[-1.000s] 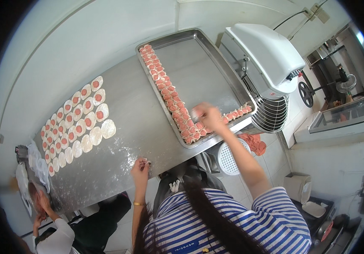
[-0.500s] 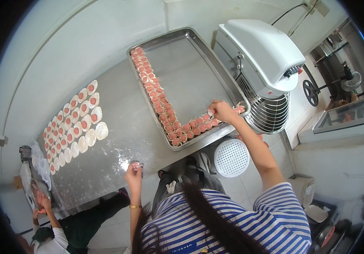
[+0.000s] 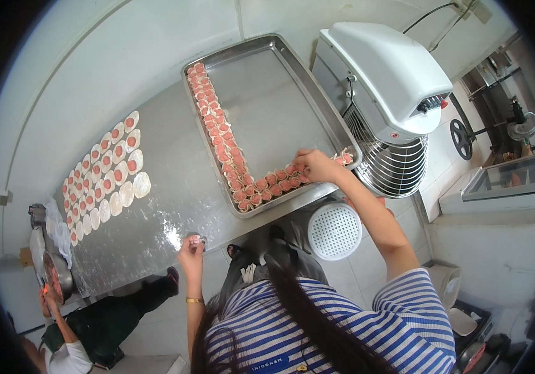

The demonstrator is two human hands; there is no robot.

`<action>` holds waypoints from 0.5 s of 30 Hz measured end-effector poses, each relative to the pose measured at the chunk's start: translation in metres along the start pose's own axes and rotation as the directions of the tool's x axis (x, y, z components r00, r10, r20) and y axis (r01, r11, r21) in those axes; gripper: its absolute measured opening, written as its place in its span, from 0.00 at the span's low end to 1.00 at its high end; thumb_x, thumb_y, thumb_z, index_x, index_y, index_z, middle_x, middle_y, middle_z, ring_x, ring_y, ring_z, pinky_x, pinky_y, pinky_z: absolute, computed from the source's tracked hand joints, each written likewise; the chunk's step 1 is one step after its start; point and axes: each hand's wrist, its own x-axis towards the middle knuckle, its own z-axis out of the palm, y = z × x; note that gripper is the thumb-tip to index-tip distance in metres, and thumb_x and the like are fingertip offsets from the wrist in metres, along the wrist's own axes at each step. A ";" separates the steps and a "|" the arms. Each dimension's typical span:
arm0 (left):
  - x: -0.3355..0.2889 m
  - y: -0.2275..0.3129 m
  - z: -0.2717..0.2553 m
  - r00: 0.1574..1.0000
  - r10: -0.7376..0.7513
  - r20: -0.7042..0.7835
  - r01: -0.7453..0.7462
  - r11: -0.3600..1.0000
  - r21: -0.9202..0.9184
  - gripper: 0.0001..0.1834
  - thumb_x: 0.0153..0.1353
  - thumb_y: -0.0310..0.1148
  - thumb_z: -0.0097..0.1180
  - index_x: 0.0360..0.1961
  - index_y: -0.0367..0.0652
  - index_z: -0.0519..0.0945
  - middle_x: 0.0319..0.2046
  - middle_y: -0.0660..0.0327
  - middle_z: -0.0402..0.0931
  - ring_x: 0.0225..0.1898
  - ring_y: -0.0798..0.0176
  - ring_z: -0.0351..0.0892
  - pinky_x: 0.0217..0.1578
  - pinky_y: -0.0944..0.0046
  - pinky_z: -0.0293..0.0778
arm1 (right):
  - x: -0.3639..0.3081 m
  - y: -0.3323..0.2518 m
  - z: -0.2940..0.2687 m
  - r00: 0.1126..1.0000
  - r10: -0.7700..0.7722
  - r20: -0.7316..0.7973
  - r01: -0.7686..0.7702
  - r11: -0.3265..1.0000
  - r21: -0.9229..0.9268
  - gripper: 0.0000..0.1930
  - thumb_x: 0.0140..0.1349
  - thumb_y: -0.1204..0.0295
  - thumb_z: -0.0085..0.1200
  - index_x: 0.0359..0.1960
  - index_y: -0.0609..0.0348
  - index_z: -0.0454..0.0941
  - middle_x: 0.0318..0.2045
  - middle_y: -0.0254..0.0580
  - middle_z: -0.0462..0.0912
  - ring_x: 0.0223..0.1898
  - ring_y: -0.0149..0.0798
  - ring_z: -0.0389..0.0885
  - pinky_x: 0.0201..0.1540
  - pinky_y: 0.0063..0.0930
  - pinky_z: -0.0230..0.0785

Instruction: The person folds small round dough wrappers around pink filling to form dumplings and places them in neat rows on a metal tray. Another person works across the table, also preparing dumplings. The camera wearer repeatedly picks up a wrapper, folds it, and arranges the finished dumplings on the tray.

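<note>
My right hand (image 3: 317, 167) reaches over the near rim of a large metal tray (image 3: 292, 81). Its fingers are pinched together on an open-topped dumpling with pink filling, partly hidden by them, in the near row. More such dumplings (image 3: 221, 134) fill a band along the tray's left side and run along its near side. Beside the table's front edge, my left hand (image 3: 191, 250) is raised with its fingers closed; a small dark bit shows at the fingertips, too small to name. Flat round wrappers (image 3: 142, 185) lie in rows on the left, most topped with pink filling.
A white dough mixer (image 3: 386, 75) with a wire guard stands right of the tray. The metal table (image 3: 168, 156) is dusted with flour. Below its edge is a white perforated stool (image 3: 335, 230). At far left a co-worker (image 3: 62, 324) works beside a metal bowl (image 3: 62, 277).
My right hand has moved left along the near row of dumplings. My left hand stays closed near the table edge. The co-worker's arms have shifted, showing more of the bowl.
</note>
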 end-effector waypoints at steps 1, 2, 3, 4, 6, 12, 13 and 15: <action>-0.001 0.000 0.001 1.000 0.010 0.000 -0.010 1.000 0.010 0.08 0.52 0.18 0.55 0.36 0.33 0.76 0.27 0.61 0.77 0.29 0.71 0.76 0.31 0.71 0.72 | 0.000 0.003 0.001 1.000 -0.017 -0.009 0.017 1.000 0.010 0.19 0.40 0.85 0.46 0.37 0.65 0.79 0.33 0.48 0.77 0.33 0.51 0.78 0.36 0.36 0.72; -0.002 -0.001 0.002 1.000 0.010 0.000 -0.010 1.000 0.018 0.09 0.52 0.18 0.55 0.36 0.32 0.76 0.27 0.61 0.77 0.29 0.71 0.77 0.31 0.71 0.72 | -0.001 0.004 0.002 0.999 -0.034 -0.019 0.034 0.999 0.019 0.20 0.41 0.85 0.45 0.38 0.65 0.79 0.33 0.48 0.77 0.34 0.51 0.78 0.37 0.36 0.72; -0.002 -0.001 0.002 1.000 0.011 -0.003 -0.010 1.000 0.025 0.09 0.52 0.18 0.55 0.36 0.32 0.76 0.27 0.61 0.77 0.28 0.71 0.77 0.31 0.71 0.73 | 0.000 0.005 0.000 1.000 -0.024 0.002 0.024 0.998 0.054 0.20 0.41 0.86 0.45 0.39 0.65 0.79 0.34 0.49 0.78 0.34 0.51 0.78 0.38 0.36 0.72; -0.003 0.000 0.003 1.000 0.011 -0.005 -0.011 0.999 0.032 0.09 0.51 0.18 0.55 0.36 0.32 0.76 0.27 0.60 0.77 0.28 0.70 0.77 0.31 0.70 0.73 | 0.000 0.004 -0.004 1.000 -0.015 0.023 0.013 0.996 0.087 0.21 0.41 0.86 0.44 0.40 0.64 0.79 0.34 0.49 0.78 0.34 0.51 0.78 0.38 0.36 0.72; -0.006 0.004 0.002 1.000 0.007 -0.009 -0.007 0.999 0.049 0.09 0.51 0.18 0.55 0.36 0.32 0.76 0.28 0.60 0.77 0.29 0.70 0.77 0.31 0.70 0.73 | 0.002 0.007 -0.008 0.999 0.007 0.041 -0.012 0.992 0.123 0.21 0.41 0.85 0.46 0.41 0.63 0.79 0.36 0.50 0.78 0.36 0.52 0.78 0.40 0.36 0.72; -0.005 0.003 0.006 1.000 -0.003 -0.013 0.003 1.000 0.023 0.09 0.52 0.18 0.56 0.36 0.32 0.76 0.28 0.60 0.77 0.29 0.71 0.77 0.31 0.71 0.73 | 0.006 0.023 -0.009 0.997 -0.020 0.078 0.012 0.995 0.099 0.22 0.41 0.86 0.44 0.42 0.64 0.80 0.39 0.50 0.80 0.39 0.52 0.79 0.42 0.35 0.72; -0.005 0.000 0.005 1.000 -0.003 -0.015 0.003 1.000 0.017 0.09 0.52 0.18 0.56 0.36 0.32 0.76 0.28 0.60 0.77 0.29 0.71 0.77 0.31 0.71 0.73 | 0.008 0.021 -0.011 0.994 -0.008 0.109 -0.003 0.995 0.104 0.22 0.41 0.86 0.44 0.41 0.63 0.80 0.39 0.50 0.80 0.39 0.52 0.79 0.43 0.36 0.72; -0.005 -0.004 0.004 1.000 0.000 -0.012 0.000 1.000 0.021 0.10 0.52 0.17 0.56 0.37 0.33 0.76 0.29 0.60 0.78 0.30 0.71 0.77 0.32 0.71 0.73 | 0.011 0.018 -0.015 0.990 0.040 0.136 -0.057 0.991 0.120 0.22 0.42 0.86 0.46 0.41 0.62 0.80 0.39 0.50 0.80 0.40 0.52 0.79 0.44 0.36 0.72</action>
